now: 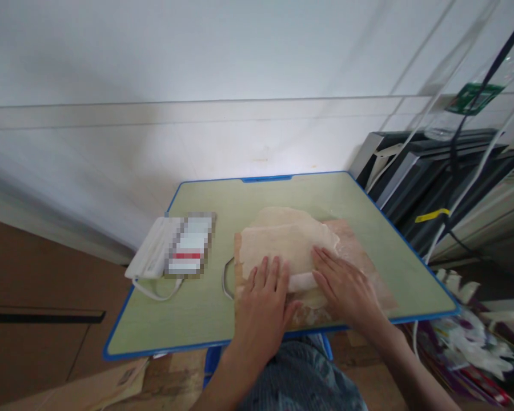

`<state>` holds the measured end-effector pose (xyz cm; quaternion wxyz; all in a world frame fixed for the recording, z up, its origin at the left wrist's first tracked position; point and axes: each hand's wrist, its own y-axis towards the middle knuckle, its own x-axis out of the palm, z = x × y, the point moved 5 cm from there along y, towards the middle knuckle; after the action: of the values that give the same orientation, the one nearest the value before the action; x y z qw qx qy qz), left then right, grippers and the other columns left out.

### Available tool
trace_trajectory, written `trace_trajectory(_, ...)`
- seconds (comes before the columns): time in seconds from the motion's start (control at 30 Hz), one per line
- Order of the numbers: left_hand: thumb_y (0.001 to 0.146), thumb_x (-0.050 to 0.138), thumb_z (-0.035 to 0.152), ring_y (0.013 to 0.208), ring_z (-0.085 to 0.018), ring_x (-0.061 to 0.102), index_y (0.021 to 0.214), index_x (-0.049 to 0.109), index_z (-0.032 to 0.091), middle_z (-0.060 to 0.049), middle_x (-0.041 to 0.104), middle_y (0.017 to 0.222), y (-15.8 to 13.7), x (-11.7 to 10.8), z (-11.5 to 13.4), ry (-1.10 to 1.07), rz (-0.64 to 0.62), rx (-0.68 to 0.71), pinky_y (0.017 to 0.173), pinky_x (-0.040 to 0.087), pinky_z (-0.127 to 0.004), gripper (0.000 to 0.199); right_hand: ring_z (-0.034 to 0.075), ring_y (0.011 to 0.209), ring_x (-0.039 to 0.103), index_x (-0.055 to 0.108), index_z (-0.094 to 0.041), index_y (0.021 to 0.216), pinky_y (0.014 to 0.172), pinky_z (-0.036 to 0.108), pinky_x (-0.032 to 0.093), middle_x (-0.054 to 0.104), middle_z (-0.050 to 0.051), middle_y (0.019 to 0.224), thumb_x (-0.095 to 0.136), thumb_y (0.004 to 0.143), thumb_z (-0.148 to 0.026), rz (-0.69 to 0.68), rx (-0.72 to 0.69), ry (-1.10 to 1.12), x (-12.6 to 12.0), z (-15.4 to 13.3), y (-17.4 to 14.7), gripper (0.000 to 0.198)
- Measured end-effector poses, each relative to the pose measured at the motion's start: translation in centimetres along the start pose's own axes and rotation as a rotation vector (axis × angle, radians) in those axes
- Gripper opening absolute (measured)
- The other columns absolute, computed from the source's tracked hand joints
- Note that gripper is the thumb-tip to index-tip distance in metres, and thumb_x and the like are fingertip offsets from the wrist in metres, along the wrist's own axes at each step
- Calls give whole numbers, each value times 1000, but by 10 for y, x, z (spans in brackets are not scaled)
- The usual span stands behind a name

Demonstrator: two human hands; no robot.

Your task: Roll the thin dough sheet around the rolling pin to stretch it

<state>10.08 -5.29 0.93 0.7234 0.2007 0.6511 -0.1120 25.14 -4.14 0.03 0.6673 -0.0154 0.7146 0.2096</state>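
A wide, thin sheet of dough [282,242] lies over a wooden board [355,240], spilling past its far edge. Across the near part of the sheet runs a pale cylinder [302,281] like a rolling pin, perhaps with dough wrapped round it; its ends are hidden under my hands. My left hand [263,302] lies flat over the cylinder's left part, fingers stretched forward onto the dough. Flat over the right part is my right hand [346,285], its fingers extended toward the upper left. White flour marks the board near the right hand.
The board rests on a pale green, blue-edged table [154,319] against a white wall. A metal handle [227,279] shows left of the board. Farther left are a blurred phone [192,242] and a white device [154,251] with a cable. Dark panels [432,171] and hanging cables stand right.
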Motion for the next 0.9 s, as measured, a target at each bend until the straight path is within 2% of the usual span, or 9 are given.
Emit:
trace_trajectory(0.1, 85, 54, 45, 134, -31, 32, 135, 41, 14, -13, 37, 144, -5, 2, 0, -7, -5, -2, 105, 35, -45, 60, 22, 121, 50, 50, -8, 128, 96, 38, 46, 55, 13, 129, 29, 94, -31, 87, -9, -12, -4, -3, -18, 46)
trace_trajectory(0.17, 85, 54, 45, 133, -31, 33, 135, 42, 13, -13, 39, 143, -3, 2, -1, -13, -28, -4, 106, 35, -45, 60, 21, 120, 51, 52, -10, 126, 96, 38, 46, 56, 12, 129, 28, 95, -31, 68, -23, 15, -3, -1, -19, 45)
trace_trajectory(0.3, 86, 53, 45, 131, -30, 38, 133, 43, 12, -13, 42, 142, 8, 1, -6, -12, -53, -30, 106, 34, -45, 58, 20, 122, 49, 54, -14, 125, 101, 39, 41, 55, 10, 130, 24, 95, -30, -66, -74, 83, 4, 7, 7, 46)
trace_trajectory(0.4, 88, 50, 44, 128, -28, 42, 130, 46, 13, -13, 46, 139, 17, -1, -10, -15, -52, -45, 103, 37, -42, 53, 23, 132, 36, 46, -10, 133, 105, 43, 34, 45, 13, 139, 25, 94, -31, -110, -15, 27, 9, 14, 31, 49)
trace_trajectory(0.5, 89, 49, 44, 127, -26, 43, 130, 46, 13, -13, 47, 138, 20, -2, -12, -12, -39, -54, 102, 39, -40, 51, 26, 135, 29, 42, -6, 135, 106, 45, 33, 40, 16, 141, 26, 92, -32, -111, 53, -14, 13, 16, 41, 52)
trace_trajectory(0.63, 88, 50, 43, 128, -27, 43, 131, 45, 13, -13, 45, 139, 17, -1, -12, -16, -58, -50, 103, 38, -41, 53, 27, 134, 31, 44, -7, 134, 105, 45, 33, 42, 16, 140, 24, 93, -29, -77, 95, -30, 11, 13, 33, 50)
trace_trajectory(0.77, 92, 44, 34, 128, -26, 42, 129, 48, 13, -13, 46, 139, 16, -2, -15, -39, -93, -39, 104, 37, -41, 42, 26, 131, 38, 46, -11, 133, 105, 42, 33, 45, 13, 139, 24, 94, -30, -35, 122, -14, 5, 11, 24, 49)
trace_trajectory(0.9, 96, 34, 29, 129, -24, 41, 126, 50, 10, -16, 46, 138, 31, -3, -24, -52, -82, -78, 104, 36, -38, 40, 24, 128, 42, 47, -13, 132, 105, 40, 34, 48, 11, 137, 26, 94, -31, -83, 123, 15, 6, 14, 31, 48)
